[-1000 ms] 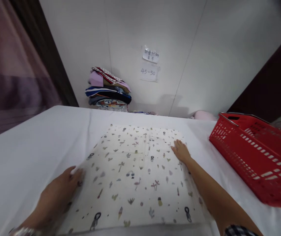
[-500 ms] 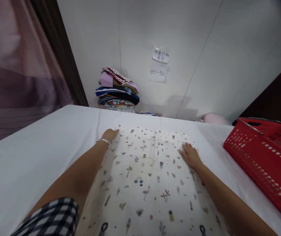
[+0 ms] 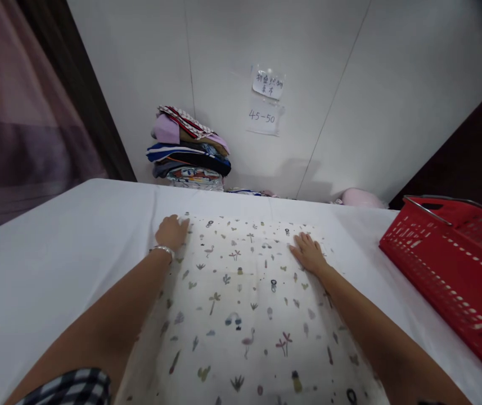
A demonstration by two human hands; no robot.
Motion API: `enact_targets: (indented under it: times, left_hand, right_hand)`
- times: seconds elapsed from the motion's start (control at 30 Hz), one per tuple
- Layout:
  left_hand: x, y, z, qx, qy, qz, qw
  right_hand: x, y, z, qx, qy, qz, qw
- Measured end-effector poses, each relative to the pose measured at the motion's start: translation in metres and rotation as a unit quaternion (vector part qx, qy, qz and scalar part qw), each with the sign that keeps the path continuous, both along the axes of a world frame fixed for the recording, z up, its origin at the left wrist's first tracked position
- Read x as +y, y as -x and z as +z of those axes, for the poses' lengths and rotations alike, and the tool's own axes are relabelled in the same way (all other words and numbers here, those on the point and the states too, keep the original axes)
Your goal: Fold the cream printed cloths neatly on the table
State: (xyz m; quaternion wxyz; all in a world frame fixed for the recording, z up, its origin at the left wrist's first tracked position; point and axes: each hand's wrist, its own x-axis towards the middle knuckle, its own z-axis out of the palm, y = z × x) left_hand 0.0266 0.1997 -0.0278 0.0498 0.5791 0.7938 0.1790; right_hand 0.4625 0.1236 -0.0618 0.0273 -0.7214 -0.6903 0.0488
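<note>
Pale grey wall panels [image 3: 329, 67] stood behind a broad white-covered bench [image 3: 67, 247], with a pinkish-purple draped curtain [image 3: 25, 124] at 10 o'clock. Off-white thin cloth printed with small flamingos, palms and cacti [image 3: 253, 306] lay spread on the bench, running out of view at 6 o'clock.

Reckoned from the cloth's middle, the left hand [image 3: 171, 233] was between 10 and 11 o'clock, at the far corner; its fingers were curled in, and I cannot tell whether they pinched the edge. A silvery bracelet [image 3: 163, 251] circled that wrist. At 2 o'clock the right hand [image 3: 309, 253] lay palm down on the cloth, fingers straight and slightly parted, gripping nothing.

Beyond the bench, at 11 o'clock, rose a stack of folded multicoloured fabrics [image 3: 190, 152]. Two white handwritten paper signs [image 3: 264, 117] hung at 12 o'clock, the lower reading "45-50". At 3 o'clock, apart from the cloth, sat a red perforated plastic basket with metal handles [image 3: 447, 275].
</note>
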Motion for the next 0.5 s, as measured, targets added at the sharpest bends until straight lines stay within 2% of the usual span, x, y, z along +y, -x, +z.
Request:
enact_targets:
  times: [0.07, 0.17, 0.27, 0.5]
  left_hand:
    - [-0.007, -0.005, -0.001, 0.049, -0.035, -0.060, 0.996]
    - [-0.017, -0.007, -0.010, 0.081, -0.003, -0.134, 0.988]
    - [-0.021, -0.005, -0.018, 0.073, 0.042, -0.139, 0.987]
    - [-0.017, -0.002, -0.020, 0.076, 0.048, -0.142, 0.986]
  right_hand:
    - [0.007, -0.002, 0.003, -0.010, -0.008, -0.017, 1.000]
    - [0.018, -0.011, 0.004, -0.022, -0.005, -0.062, 0.998]
    - [0.026, -0.023, 0.002, -0.024, 0.001, -0.090, 0.996]
    - [0.030, -0.031, 0.000, -0.019, 0.010, -0.077, 0.997]
